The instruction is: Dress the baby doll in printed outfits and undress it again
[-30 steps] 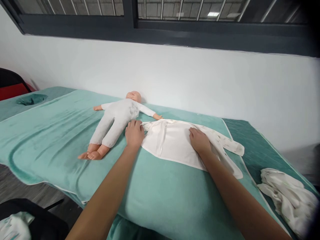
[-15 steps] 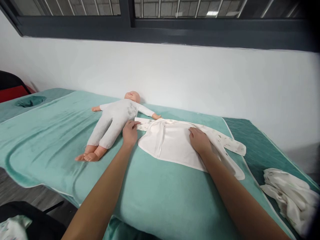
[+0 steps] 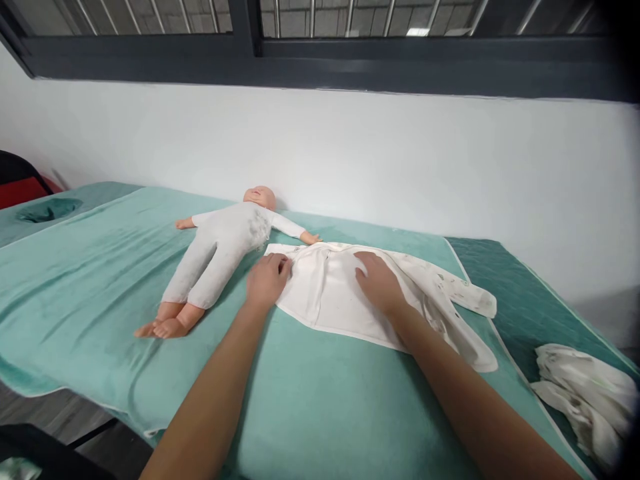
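A white baby shirt [image 3: 345,300] with a small print on its sleeves lies spread open on the green cloth, its inside facing up. My left hand [image 3: 266,279] is at the shirt's left side, just below the left sleeve, fingers curled in against the fabric edge; the fingertips are partly hidden. Over the middle of the shirt rests my right hand [image 3: 383,283], thumb and fingers apart, touching the fabric. A baby doll [image 3: 220,250] in a white suit lies on its back to the left, one arm reaching toward the shirt's top edge.
The green cloth [image 3: 320,393] covers a bed or table against a white wall, under a dark window frame [image 3: 400,70]. A crumpled white cloth [image 3: 585,393] lies at the right. A black and red object [image 3: 20,183] stands at far left, a black chair-like item [image 3: 45,453] at lower left.
My left hand has moved from the left sleeve down and right to the shirt's side. My right hand has shifted left over the shirt. The view has turned slightly.
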A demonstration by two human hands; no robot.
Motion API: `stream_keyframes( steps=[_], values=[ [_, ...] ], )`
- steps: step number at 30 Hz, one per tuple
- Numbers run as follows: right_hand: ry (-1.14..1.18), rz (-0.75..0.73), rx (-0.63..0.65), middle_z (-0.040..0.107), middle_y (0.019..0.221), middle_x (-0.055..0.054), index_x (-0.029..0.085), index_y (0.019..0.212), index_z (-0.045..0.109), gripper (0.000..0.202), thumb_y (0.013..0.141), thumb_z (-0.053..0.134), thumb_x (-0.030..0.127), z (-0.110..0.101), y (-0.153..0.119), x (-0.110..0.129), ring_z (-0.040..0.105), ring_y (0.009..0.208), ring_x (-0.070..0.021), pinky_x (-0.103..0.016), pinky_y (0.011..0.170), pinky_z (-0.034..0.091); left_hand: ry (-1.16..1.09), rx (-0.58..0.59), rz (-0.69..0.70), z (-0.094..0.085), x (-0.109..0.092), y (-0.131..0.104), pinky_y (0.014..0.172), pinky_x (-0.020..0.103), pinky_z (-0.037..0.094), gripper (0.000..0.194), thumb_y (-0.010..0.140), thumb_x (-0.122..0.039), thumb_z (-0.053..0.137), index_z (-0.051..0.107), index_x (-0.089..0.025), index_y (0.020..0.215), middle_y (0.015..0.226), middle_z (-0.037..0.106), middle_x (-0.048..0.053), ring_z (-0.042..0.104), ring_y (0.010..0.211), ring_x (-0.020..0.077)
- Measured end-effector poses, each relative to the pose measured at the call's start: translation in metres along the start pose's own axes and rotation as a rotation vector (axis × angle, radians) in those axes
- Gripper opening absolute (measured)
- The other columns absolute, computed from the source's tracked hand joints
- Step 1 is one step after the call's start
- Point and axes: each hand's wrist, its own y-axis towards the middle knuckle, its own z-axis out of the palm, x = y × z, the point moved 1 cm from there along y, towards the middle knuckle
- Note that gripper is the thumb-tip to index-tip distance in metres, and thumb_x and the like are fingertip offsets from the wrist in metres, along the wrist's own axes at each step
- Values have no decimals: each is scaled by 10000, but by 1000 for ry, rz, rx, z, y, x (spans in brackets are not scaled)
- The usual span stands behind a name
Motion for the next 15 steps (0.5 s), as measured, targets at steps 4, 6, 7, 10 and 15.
stream_keyframes(
  steps=[4,6,7,10,15],
  values=[
    [30,-19,96,535,1397,-66,237,1382,477,484,910,400,160,15,34,32,565,1149,-234,-318,814,492,93,101,-82,-2,-6,-16,777,346,455,284,882,-489,566,655,-229,950,954,701,65,632,930,254],
    [31,-26,96,548,1361,-85,230,1376,486,496,904,382,117,26,50,38,571,1109,-239,-318,789,480,99,149,-151,-4,-7,-26,763,356,449,298,871,-494,579,651,-220,966,950,699,76,633,914,267],
    [29,-39,95,566,1320,-94,225,1357,507,490,899,383,103,31,56,38,566,1103,-246,-324,801,472,69,173,-174,-6,-8,-30,756,356,447,273,878,-469,574,649,-220,961,947,699,73,633,904,265],
    [44,-87,87,596,1172,-110,211,1265,589,422,894,417,108,44,64,35,549,1075,-255,-336,847,449,-164,157,-126,-12,-18,-41,749,324,448,164,910,-363,548,629,-221,920,934,687,40,627,876,218],
    [141,-20,-22,574,1103,-64,242,1043,645,307,888,411,118,43,64,21,571,922,-202,-301,722,419,-482,26,109,-15,-58,-61,769,278,456,114,938,-288,542,624,-212,914,886,644,18,601,851,160]
  ],
)
